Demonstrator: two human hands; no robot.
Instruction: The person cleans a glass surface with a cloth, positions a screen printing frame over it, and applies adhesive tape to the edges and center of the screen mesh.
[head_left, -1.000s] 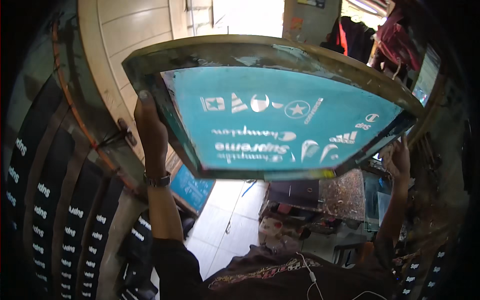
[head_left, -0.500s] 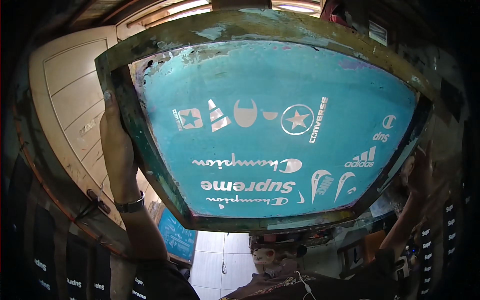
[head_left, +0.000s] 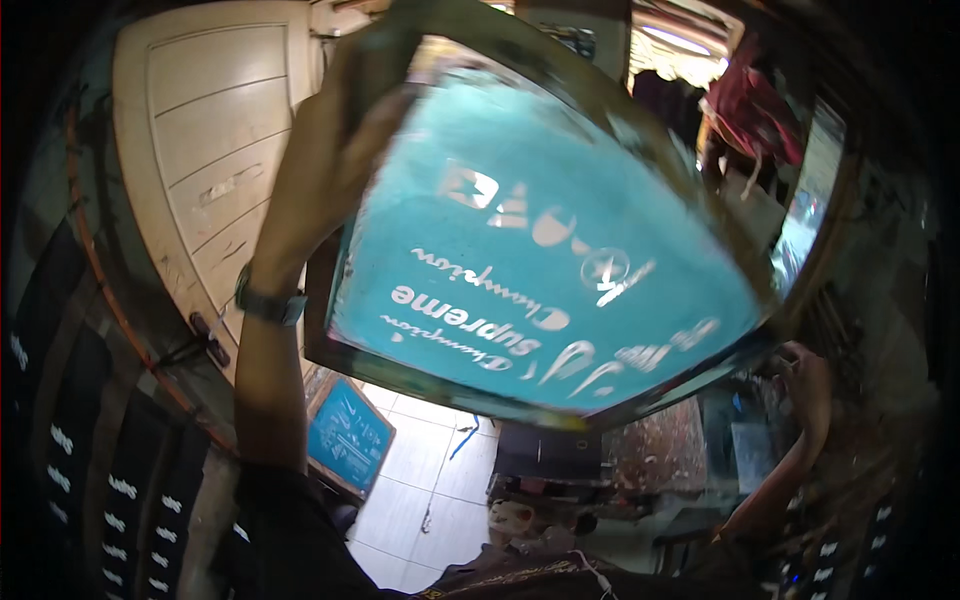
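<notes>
One big teal framed screen [head_left: 530, 255] is held up, tilted, right of the door [head_left: 215, 140]. Left hand [head_left: 325, 190], nearer the door, is wrapped round its edge; right hand [head_left: 808, 385], at the end away from the door, looks half-curled, can't tell if it's gripping. If not, the thing could twist and whack the door.

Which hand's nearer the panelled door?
Left. The left hand is at the left side of the teal printing screen, seen beside the panelled door; the right hand is across, by the screen's right corner.
</notes>
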